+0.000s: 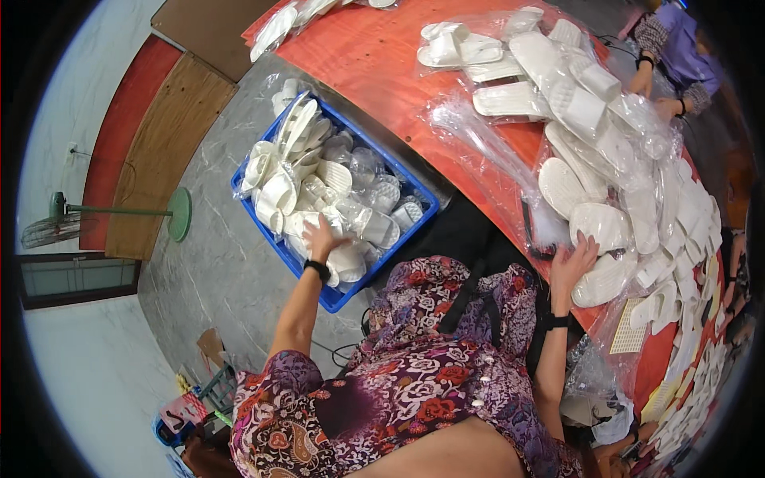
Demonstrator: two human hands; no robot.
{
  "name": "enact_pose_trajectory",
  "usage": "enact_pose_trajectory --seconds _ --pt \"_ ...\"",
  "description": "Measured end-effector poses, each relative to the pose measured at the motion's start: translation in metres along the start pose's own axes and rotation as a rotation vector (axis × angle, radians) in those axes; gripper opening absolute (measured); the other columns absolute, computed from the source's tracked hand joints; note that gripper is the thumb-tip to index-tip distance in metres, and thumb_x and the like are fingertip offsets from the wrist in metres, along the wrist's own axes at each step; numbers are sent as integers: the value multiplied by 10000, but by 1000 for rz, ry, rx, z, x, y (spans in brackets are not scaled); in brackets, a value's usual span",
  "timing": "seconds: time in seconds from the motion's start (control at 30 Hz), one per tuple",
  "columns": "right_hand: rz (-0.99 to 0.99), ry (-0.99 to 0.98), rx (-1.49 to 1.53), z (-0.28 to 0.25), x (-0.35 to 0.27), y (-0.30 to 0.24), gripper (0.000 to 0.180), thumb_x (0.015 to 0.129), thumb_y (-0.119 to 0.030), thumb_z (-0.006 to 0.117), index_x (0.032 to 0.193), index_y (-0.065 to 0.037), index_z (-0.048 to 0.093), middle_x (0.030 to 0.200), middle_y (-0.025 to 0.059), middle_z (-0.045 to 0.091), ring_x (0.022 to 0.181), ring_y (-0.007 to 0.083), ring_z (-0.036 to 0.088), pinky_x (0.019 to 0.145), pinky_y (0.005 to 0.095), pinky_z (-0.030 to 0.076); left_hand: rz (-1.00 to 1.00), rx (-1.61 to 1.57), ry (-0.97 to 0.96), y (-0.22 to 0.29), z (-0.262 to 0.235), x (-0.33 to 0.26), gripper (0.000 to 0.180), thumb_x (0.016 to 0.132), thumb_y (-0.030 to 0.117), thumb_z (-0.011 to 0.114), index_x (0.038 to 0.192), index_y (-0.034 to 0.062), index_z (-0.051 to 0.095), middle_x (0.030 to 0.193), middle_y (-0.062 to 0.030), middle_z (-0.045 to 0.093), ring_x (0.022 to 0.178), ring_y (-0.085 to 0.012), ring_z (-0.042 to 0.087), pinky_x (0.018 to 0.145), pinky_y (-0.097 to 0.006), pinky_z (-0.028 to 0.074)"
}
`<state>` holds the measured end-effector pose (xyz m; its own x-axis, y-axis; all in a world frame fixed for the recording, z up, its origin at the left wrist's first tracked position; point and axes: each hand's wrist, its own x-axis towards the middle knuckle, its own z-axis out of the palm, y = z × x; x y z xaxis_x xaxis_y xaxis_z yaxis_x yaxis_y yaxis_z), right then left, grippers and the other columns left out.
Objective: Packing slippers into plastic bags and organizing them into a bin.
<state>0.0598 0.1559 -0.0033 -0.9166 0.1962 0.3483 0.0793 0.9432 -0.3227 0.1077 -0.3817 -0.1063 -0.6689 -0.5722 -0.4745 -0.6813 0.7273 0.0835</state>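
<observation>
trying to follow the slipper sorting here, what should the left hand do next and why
Probably close the left hand on one white slipper in the blue crate and lift it out: its fingers are spread flat on the pile, gripping nothing, while the right hand rests on slippers on the red table.

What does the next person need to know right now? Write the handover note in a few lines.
Left hand: open, palm down on the bagged white slippers in the blue crate on the floor at the left.
Right hand: open, fingers resting on a loose white slipper at the near edge of the red table.
Done: the crate is heaped with bagged slippers.
Left: many unbagged slippers and empty clear bags lie across the table. Another person's hands work at the far end.
</observation>
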Motion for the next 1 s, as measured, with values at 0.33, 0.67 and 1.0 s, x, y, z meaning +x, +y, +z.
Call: enact_pose_trajectory --seconds 0.33,0.67,1.0 --pt "-277 -405 664 38 17 -165 219 769 -33 541 987 -16 547 985 167 539 944 334 513 837 402 404 17 -300 411 -36 22 -6 1172 547 513 784 1414 95 115 1387 -312 153 1172 -517 291 939 -554 311" --pt "-312 -1295 427 262 -39 -265 1062 603 -448 752 1358 35 183 1307 309 328 1235 442 306 1034 441 267 -714 -585 246 -75 32 0 1160 573 760 597 1297 -97 299 1332 -311 199 1199 -426 242 1001 -451 252" --pt "-82 -1463 326 261 -102 -309 1411 438 -633 775 1400 -20 -55 1362 317 213 1291 488 143 1056 484 178 -484 -1344 -246 -70 12 -9 839 735 580 628 1225 -79 455 1100 -141 578 929 -190 596 786 -310 473"
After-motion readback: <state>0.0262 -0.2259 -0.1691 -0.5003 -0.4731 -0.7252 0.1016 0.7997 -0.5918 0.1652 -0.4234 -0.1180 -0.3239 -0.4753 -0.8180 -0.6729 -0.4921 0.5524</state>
